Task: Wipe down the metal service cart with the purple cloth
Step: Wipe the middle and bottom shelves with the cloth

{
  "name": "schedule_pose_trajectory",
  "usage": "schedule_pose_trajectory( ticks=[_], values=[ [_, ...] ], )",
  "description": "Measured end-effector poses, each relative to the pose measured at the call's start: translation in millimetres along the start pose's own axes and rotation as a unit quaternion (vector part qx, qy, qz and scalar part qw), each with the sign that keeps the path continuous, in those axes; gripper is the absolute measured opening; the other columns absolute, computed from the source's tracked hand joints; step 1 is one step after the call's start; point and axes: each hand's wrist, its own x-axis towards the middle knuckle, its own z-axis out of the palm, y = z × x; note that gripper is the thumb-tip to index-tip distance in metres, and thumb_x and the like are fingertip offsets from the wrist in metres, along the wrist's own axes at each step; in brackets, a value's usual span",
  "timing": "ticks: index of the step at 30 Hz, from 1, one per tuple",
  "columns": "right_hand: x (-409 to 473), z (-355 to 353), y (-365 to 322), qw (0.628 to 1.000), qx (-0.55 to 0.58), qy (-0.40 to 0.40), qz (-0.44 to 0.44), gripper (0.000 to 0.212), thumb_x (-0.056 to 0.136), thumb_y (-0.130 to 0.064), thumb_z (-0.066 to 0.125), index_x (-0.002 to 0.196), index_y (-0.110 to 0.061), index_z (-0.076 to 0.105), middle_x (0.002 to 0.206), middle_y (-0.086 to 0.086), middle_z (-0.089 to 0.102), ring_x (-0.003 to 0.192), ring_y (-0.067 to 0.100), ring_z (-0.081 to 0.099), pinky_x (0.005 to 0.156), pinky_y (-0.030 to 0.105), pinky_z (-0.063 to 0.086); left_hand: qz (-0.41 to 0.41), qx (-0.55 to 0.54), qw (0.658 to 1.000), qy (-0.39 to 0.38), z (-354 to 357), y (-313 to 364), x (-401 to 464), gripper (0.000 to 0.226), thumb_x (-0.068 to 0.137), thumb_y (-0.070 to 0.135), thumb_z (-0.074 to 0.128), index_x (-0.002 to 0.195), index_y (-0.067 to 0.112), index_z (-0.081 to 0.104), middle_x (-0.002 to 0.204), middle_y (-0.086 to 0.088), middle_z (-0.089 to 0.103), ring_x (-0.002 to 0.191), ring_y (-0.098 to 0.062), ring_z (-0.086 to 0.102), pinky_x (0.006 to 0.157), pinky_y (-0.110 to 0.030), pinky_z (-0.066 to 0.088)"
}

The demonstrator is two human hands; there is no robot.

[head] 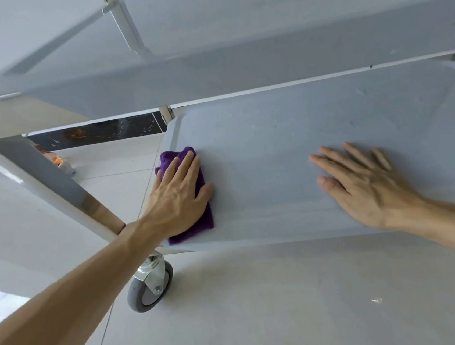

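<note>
The metal service cart's lower shelf (286, 126) fills the middle of the head view, grey and flat with a raised rim. A folded purple cloth (206, 219) lies at the shelf's left end. My left hand (178, 197) presses flat on top of the cloth, fingers stretched out, covering most of it. My right hand (362, 186) rests palm down on the bare shelf to the right, fingers spread, holding nothing. An upper shelf (237, 67) of the cart spans the view above.
A slanted cart upright (44, 177) runs down at the left to a grey caster wheel (150, 288) on the pale tiled floor (263, 309). A dark marble skirting (98, 132) lies behind. A small orange object (58, 160) sits on the floor beyond the upright.
</note>
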Motion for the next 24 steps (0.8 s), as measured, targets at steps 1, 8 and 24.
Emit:
schedule_pose_trajectory(
  ticks=[1,8,24],
  values=[
    [-1.6,0.5,0.9,1.000,0.002,-0.001,-0.001,0.067,0.090,-0.060,0.000,0.154,-0.044,0.010,0.164,-0.021,0.004,0.153,0.017,0.005,0.121,0.049,0.008,0.015,-0.001,1.000,-0.004,0.8,5.7,-13.3,0.073,0.099,0.061,0.023,0.159,0.025,0.005,0.165,0.011,-0.005,0.152,-0.011,-0.008,0.124,-0.036,-0.004],
    [-15.9,0.0,2.5,1.000,-0.015,-0.012,-0.010,0.079,0.081,-0.065,-0.012,0.154,-0.044,0.009,0.163,-0.023,0.003,0.153,0.018,0.005,0.120,0.049,0.008,0.062,-0.015,0.998,-0.007,13.1,59.8,-62.3,0.077,0.093,0.063,0.008,0.159,0.025,0.005,0.165,0.010,-0.008,0.151,-0.011,-0.015,0.124,-0.041,-0.004],
    [-35.3,-31.1,-20.0,0.974,0.108,0.129,-0.152,0.053,0.093,-0.059,0.045,0.126,-0.020,0.060,0.133,-0.003,0.056,0.122,0.024,0.054,0.100,0.047,0.042,0.127,-0.205,0.970,-0.014,-10.3,74.1,-27.8,0.039,0.105,0.012,0.034,0.138,0.019,0.054,0.152,0.008,0.042,0.139,-0.009,0.037,0.114,-0.017,0.022]
  ],
)
